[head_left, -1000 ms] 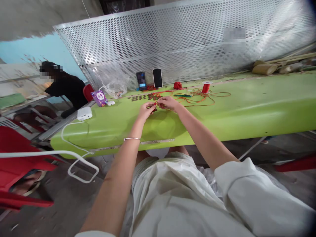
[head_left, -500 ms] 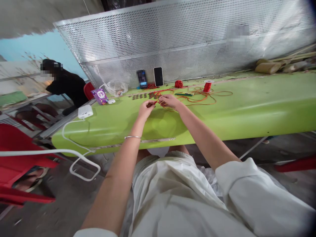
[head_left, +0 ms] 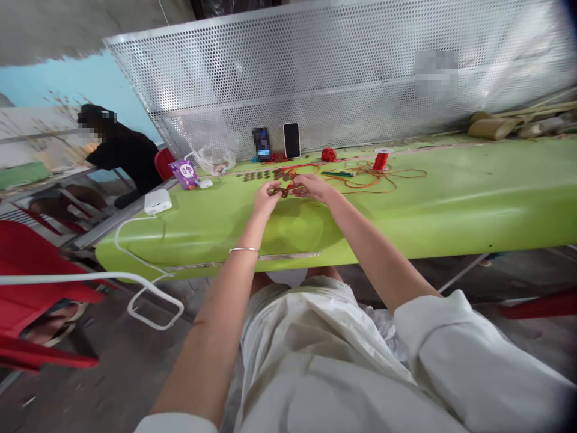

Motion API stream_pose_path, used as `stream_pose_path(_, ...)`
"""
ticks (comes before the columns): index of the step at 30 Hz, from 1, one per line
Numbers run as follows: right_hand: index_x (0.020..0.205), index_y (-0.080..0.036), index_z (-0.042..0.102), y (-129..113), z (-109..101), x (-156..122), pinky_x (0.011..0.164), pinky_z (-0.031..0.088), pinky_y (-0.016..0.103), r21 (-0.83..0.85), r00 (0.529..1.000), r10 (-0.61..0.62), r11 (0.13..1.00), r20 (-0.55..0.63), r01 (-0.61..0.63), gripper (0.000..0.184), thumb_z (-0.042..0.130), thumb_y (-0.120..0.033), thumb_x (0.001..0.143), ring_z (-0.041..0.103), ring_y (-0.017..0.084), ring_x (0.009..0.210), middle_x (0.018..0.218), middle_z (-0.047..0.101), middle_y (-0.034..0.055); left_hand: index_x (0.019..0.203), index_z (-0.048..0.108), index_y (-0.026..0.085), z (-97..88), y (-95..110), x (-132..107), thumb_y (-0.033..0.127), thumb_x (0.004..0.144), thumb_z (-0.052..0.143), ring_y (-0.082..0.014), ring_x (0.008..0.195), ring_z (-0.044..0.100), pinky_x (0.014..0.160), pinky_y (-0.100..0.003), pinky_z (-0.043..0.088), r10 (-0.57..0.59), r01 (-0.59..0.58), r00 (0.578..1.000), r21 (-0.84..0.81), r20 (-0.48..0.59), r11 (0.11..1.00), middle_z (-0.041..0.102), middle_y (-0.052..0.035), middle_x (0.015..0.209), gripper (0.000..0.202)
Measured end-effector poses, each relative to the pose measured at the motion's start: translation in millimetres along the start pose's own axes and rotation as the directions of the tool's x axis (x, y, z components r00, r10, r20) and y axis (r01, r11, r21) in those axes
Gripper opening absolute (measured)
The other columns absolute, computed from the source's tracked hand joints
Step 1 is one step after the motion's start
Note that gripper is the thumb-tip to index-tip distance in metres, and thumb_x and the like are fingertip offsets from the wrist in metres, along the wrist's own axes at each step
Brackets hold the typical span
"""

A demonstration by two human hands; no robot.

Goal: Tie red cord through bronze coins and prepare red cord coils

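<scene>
My left hand (head_left: 265,198) and my right hand (head_left: 313,186) meet over the green table (head_left: 451,198), both pinched on a length of red thread (head_left: 288,180) with small dark brown beads strung on it. The fingers of both hands are closed round this piece. A row of loose dark beads (head_left: 255,177) lies just beyond the hands. Loose orange-red thread (head_left: 378,177) trails to the right toward a red spool (head_left: 381,160) and a red ball of thread (head_left: 329,154). A silver bangle sits on my left wrist.
Two phones (head_left: 291,140) lean on the perforated metal panel (head_left: 342,72) at the back. A plastic bag (head_left: 215,159), purple packet (head_left: 186,174) and white charger (head_left: 157,202) with cable lie at left. Red chairs stand left; another person sits at a far table.
My hands have drawn closer together over the beaded thread, and my right hand has dropped a little toward the table. The view has shifted slightly.
</scene>
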State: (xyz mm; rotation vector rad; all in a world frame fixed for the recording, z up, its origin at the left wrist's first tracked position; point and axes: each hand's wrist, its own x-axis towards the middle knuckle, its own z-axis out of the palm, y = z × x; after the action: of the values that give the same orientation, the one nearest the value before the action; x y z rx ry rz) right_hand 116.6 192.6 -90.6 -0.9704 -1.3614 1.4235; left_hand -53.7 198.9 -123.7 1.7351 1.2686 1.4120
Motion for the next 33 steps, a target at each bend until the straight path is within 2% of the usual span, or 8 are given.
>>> stream_pose_path(5,0.081,-0.016,0.061,3.4,-0.9,0.6,0.078,0.056,0.027,0.009,0.998,-0.034,0.999,0.055,0.034,0.008,0.061,-0.009,0.081,0.068,0.01,0.07,0.082,0.069,0.0023,0.107,0.061,0.013,-0.3,3.8,-1.9,0.026,0.09,0.059,-0.0175,0.089,0.063,0.078,-0.037,0.055,0.017,-0.017,1.0,0.0,-0.01,1.0,0.063,-0.0071,0.106,0.021)
stream_pose_path(8,0.08,-0.016,0.064,7.5,-3.3,4.0,0.078,0.056,0.024,0.007,0.994,-0.081,0.997,0.075,0.081,0.016,0.071,-0.004,0.07,0.066,0.01,0.07,0.076,0.069,0.0001,0.107,0.061,0.013,-0.7,6.3,-4.0,0.023,0.089,0.06,-0.017,0.087,0.063,0.077,-0.036,0.055,0.025,-0.025,1.0,-0.005,-0.008,1.0,0.064,-0.0068,0.105,0.02)
stream_pose_path(12,0.075,-0.016,0.066,11.4,-6.7,8.2,0.076,0.055,0.023,0.006,0.986,-0.148,0.989,0.079,0.148,0.02,0.079,-0.009,0.062,0.064,0.01,0.07,0.071,0.068,-0.0007,0.111,0.06,0.014,-0.5,8.5,-4.9,0.02,0.088,0.062,-0.0175,0.089,0.063,0.079,-0.037,0.054,0.023,-0.023,1.0,-0.021,0.01,1.0,0.064,-0.0072,0.108,0.024)
stream_pose_path(19,0.079,-0.015,0.066,8.5,-7.6,4.7,0.075,0.054,0.022,0.01,0.97,-0.227,0.974,0.086,0.227,0.02,0.078,-0.012,0.063,0.064,0.01,0.075,0.078,0.068,0.0005,0.103,0.062,0.012,0.0,10.6,-6.4,0.027,0.09,0.059,-0.0182,0.091,0.064,0.082,-0.039,0.054,0.006,-0.002,0.996,-0.047,0.09,0.999,0.066,-0.0067,0.102,0.02)
stream_pose_path(24,0.081,-0.016,0.064,7.5,-7.4,3.0,0.075,0.056,0.024,0.022,0.969,-0.227,0.974,0.099,0.226,0.019,0.075,-0.008,0.067,0.064,0.01,0.076,0.081,0.067,0.0006,0.104,0.062,0.012,-0.4,10.7,-7.9,0.028,0.09,0.058,-0.0178,0.089,0.064,0.079,-0.038,0.055,0.002,0.0,0.994,-0.024,0.107,1.0,0.065,-0.0067,0.102,0.021)
stream_pose_path(28,0.089,-0.017,0.063,10.4,-6.5,2.4,0.076,0.058,0.029,0.025,0.972,-0.187,0.982,0.144,0.185,0.027,0.074,-0.006,0.066,0.065,0.011,0.073,0.087,0.067,0.0012,0.104,0.061,0.012,-1.0,10.1,-7.5,0.028,0.091,0.058,-0.018,0.089,0.064,0.08,-0.038,0.054,0.016,-0.016,0.996,-0.005,0.09,1.0,0.065,-0.0068,0.103,0.021)
stream_pose_path(33,0.091,-0.016,0.062,13.6,-5.4,4.3,0.079,0.058,0.031,0.015,0.973,-0.142,0.99,0.184,0.141,0.033,0.074,0.0,0.064,0.067,0.012,0.071,0.076,0.069,0.001,0.102,0.063,0.013,-1.8,10.5,-7.5,0.028,0.091,0.058,-0.0187,0.093,0.063,0.084,-0.04,0.053,0.044,-0.045,0.996,0.006,0.075,0.999,0.065,-0.0071,0.105,0.02)
